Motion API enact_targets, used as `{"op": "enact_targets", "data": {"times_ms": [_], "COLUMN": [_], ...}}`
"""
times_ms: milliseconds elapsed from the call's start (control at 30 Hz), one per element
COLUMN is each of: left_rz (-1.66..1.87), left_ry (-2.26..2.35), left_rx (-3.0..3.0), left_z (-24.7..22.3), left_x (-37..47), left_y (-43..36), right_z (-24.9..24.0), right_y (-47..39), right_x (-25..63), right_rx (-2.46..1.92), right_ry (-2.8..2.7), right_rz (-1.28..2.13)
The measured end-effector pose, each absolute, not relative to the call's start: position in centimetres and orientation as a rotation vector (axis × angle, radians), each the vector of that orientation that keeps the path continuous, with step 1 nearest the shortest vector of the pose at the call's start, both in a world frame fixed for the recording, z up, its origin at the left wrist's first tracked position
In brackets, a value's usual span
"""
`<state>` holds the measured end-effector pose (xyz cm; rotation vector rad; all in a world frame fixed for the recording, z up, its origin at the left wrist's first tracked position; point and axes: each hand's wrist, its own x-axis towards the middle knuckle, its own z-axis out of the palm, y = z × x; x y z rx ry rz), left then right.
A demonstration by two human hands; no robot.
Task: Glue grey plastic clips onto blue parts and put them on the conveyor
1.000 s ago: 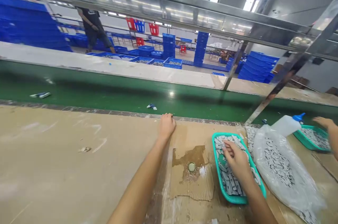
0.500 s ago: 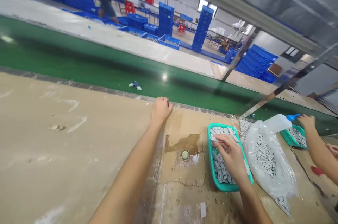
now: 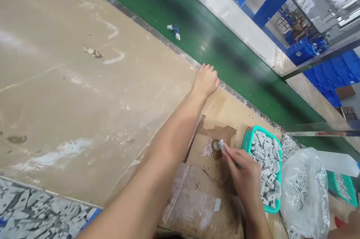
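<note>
My right hand (image 3: 244,167) pinches a small light-grey plastic piece (image 3: 221,144) between thumb and fingertips. The piece is right beside a round bottle cap (image 3: 215,145), which lies on a wet, torn sheet of cardboard (image 3: 206,156); whether they touch is unclear. To the right of that hand stands a teal basket (image 3: 247,139) full of similar grey pieces (image 3: 267,171). Further up, my left hand (image 3: 206,79) is closed over the table edge (image 3: 194,62), its fingers curled and their tips partly hidden.
A green conveyor belt (image 3: 146,2) runs beyond the edge, with a crumpled scrap (image 3: 174,32) on it. At right are a clear plastic bag (image 3: 305,190) of pieces, a white bottle (image 3: 337,163) and another teal basket (image 3: 348,190). More pieces (image 3: 42,212) lie at lower left.
My right hand has left the basket and moved left to the bottle cap, now with a piece in its fingertips. The view has tilted and shifted; my left hand stays on the table edge.
</note>
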<state>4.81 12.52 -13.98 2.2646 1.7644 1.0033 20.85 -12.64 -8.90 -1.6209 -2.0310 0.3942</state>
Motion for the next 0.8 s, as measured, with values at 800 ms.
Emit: {"op": "enact_targets", "data": {"times_ms": [800], "left_rz": [0.747], "left_ry": [1.775], "left_rx": [2.205], "left_z": [-12.3], "left_x": [4.2], "left_y": [11.9], "right_z": [-8.2], "right_y": [-12.4], "right_x": [20.2], "right_rx": [-1.594], "right_ry": [-2.221], "right_rz": [0.324]}}
